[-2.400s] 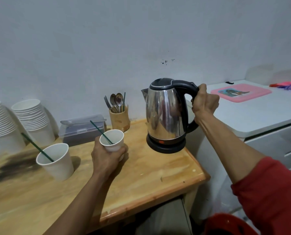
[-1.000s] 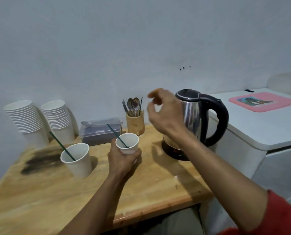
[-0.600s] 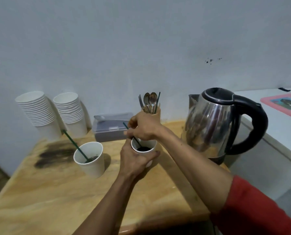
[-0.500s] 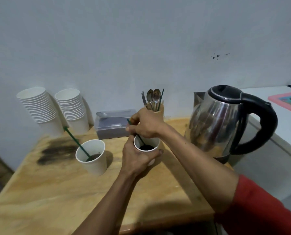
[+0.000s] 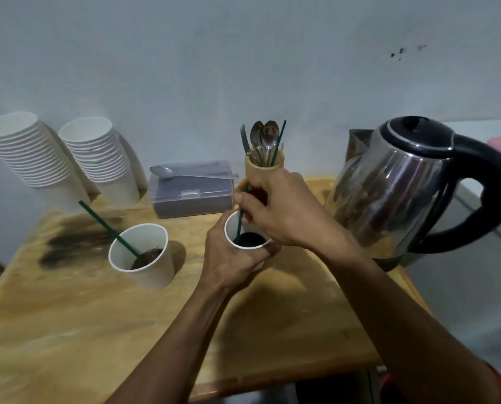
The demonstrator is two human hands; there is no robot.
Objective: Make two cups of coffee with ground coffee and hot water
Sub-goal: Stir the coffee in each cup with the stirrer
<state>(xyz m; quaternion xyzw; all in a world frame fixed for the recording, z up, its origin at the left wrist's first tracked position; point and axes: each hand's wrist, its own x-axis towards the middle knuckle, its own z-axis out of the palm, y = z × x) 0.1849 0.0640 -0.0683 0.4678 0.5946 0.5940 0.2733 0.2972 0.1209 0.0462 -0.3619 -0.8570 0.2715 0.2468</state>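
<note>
Head view shows the right hand (image 5: 284,217) pinching a green stirrer (image 5: 241,212) between thumb and fingers, its lower end dipped in the dark coffee of a white paper cup (image 5: 244,239). That cup sits wrapped in the grip of the left hand (image 5: 231,258), clenched around its wall and apparently raised a little off the wooden bench (image 5: 68,330), directly beneath the right hand.

To the left, a second cup (image 5: 144,258) stands on the bench with dark liquid inside and its own green stirrer (image 5: 106,225) leaning out toward the left. Behind the hands are a lidded plastic box (image 5: 192,191) with a spoon lying on top, a bamboo holder (image 5: 262,170) of cutlery, and two leaning stacks of spare cups (image 5: 62,158). At the right, well clear of either hand, rests the steel kettle (image 5: 403,188).

Judging by this, grounds and water are in both cups; stirring the held cup is the step in hand. What seems left is finishing the stir, setting the cup down, and perhaps stirring the other.
</note>
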